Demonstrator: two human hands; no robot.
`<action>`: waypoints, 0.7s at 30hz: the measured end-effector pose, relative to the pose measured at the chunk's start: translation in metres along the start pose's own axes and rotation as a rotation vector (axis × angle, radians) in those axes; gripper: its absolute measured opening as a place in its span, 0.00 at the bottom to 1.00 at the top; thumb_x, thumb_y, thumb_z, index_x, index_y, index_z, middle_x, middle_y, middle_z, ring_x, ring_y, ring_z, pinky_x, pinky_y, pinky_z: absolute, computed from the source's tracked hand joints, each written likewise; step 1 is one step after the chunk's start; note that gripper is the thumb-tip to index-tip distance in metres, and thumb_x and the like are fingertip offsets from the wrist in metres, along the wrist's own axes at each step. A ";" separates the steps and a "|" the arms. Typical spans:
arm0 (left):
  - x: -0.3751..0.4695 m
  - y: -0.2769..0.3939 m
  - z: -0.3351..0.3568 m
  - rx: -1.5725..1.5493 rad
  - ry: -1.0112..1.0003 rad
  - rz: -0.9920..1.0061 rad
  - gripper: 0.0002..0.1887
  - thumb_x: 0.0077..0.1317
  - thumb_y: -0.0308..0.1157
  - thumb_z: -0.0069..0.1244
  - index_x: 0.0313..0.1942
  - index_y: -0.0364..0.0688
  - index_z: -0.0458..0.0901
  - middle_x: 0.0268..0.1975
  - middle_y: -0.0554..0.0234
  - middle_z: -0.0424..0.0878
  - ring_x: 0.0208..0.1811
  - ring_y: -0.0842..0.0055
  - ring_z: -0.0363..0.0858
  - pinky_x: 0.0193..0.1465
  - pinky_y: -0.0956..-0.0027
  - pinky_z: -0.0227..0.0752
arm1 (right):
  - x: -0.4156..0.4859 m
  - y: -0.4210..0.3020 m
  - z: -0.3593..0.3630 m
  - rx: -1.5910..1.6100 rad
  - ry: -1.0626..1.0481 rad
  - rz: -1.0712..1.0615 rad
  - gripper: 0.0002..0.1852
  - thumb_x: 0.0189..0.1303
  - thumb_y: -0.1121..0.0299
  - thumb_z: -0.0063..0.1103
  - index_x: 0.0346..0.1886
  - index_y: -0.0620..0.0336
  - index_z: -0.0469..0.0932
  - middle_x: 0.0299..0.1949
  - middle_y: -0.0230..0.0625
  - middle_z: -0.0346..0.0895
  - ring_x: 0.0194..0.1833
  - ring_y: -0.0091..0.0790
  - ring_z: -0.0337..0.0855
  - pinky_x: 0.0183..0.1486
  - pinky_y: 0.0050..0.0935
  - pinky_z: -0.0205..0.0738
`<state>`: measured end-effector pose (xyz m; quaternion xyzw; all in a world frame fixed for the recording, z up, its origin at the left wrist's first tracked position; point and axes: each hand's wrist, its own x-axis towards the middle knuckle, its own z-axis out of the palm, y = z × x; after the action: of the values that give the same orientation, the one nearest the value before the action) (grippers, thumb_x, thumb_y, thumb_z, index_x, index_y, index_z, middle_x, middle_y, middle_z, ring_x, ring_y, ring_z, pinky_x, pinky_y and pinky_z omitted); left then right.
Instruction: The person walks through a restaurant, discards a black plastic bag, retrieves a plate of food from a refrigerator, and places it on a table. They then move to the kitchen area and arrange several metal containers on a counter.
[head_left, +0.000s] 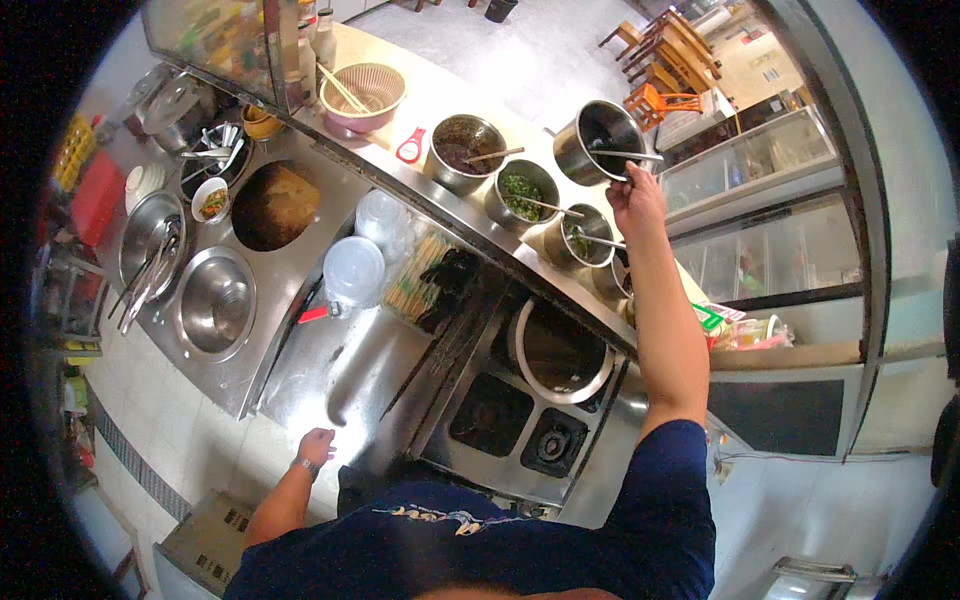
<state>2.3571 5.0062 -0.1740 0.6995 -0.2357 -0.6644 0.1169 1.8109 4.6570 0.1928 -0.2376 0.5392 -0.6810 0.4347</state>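
Note:
My right hand (636, 199) is stretched out over the raised counter, its fingers on the near rim of a deep stainless steel pot (574, 156). A metal utensil handle (630, 155) sticks out over that rim, just by my fingertips. The pot's inside looks dark, and its contents cannot be made out. Below my right forearm stands a smaller steel pot with greens (581, 232) and a spoon. Beside it is a pot of chopped green herbs (521, 191). My left hand (315, 448) hangs near the front of the steel worktop (300, 382), empty, with fingers loosely bent.
A large round pot (525, 352) of dark liquid sits behind the gas burner (553, 448). On the counter stand a pot of dark sauce (459, 161) and a plastic basket (367, 86) with chopsticks. Left are a wok (277, 206), a steel basin (216, 304) and plastic lids (354, 271).

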 end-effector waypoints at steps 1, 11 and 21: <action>0.003 0.001 0.001 0.009 0.001 -0.014 0.16 0.63 0.39 0.50 0.41 0.34 0.74 0.34 0.56 0.79 0.30 0.71 0.81 0.27 0.71 0.76 | 0.021 0.010 0.002 -0.049 -0.023 0.012 0.09 0.59 0.72 0.55 0.25 0.53 0.67 0.15 0.26 0.61 0.18 0.27 0.68 0.21 0.26 0.67; -0.005 0.001 0.006 -0.093 0.033 -0.055 0.16 0.62 0.38 0.50 0.42 0.34 0.73 0.34 0.57 0.79 0.30 0.70 0.81 0.27 0.69 0.76 | 0.133 0.103 -0.008 -0.242 -0.133 0.193 0.06 0.59 0.69 0.55 0.33 0.57 0.69 0.25 0.35 0.71 0.23 0.31 0.71 0.23 0.30 0.67; -0.025 -0.010 0.009 0.144 0.092 0.116 0.20 0.62 0.49 0.47 0.38 0.39 0.81 0.24 0.60 0.81 0.23 0.75 0.80 0.30 0.69 0.74 | 0.095 0.036 -0.009 -0.946 -0.146 0.211 0.34 0.56 0.39 0.54 0.49 0.63 0.70 0.33 0.38 0.77 0.28 0.29 0.74 0.26 0.25 0.71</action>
<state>2.3495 5.0279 -0.1580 0.7212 -0.3175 -0.6048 0.1152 1.7675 4.5793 0.1423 -0.4005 0.7787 -0.2951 0.3823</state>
